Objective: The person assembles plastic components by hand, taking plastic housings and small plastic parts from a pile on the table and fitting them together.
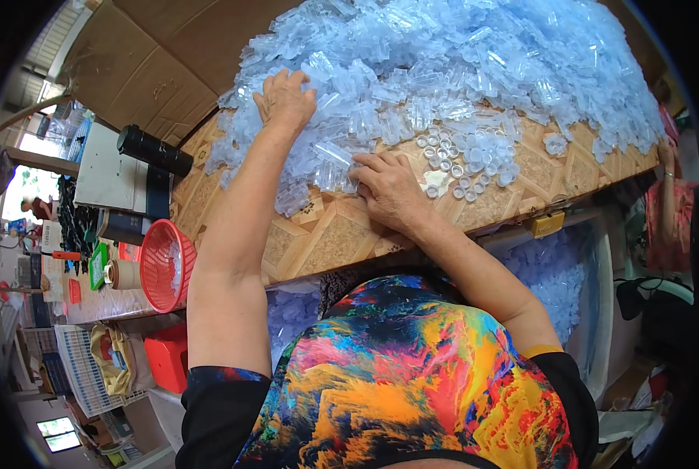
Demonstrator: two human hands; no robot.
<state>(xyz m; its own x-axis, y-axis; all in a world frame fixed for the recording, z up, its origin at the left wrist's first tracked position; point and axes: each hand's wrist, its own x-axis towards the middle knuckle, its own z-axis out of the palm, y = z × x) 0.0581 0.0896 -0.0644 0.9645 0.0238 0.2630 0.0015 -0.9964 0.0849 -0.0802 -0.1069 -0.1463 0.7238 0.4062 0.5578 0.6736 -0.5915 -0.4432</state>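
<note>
A large heap of clear, bluish plastic tube-like pieces (pixel 459 62) covers the far part of the table. My left hand (pixel 287 102) rests on the heap's left side, its fingers bent and spread among the pieces, with nothing visible held in it. Lower and to the right, my right hand (pixel 395 189) lies low over the tabletop at the heap's near edge. Its fingers point left, slightly apart, and touch the loose pieces; the fingertips are partly hidden. Beside it on the right sits a cluster of small round clear caps (pixel 447 156).
The wood-patterned table (pixel 318 234) has a brass-coloured padlock (pixel 547 224) at its near edge. Left are a black cylinder (pixel 154 150) and a red plastic basket (pixel 167 266). Cardboard (pixel 146 62) stands behind. Below the edge, a bin (pixel 595 313) holds more clear pieces. Another person's arm (pixel 667 187) shows far right.
</note>
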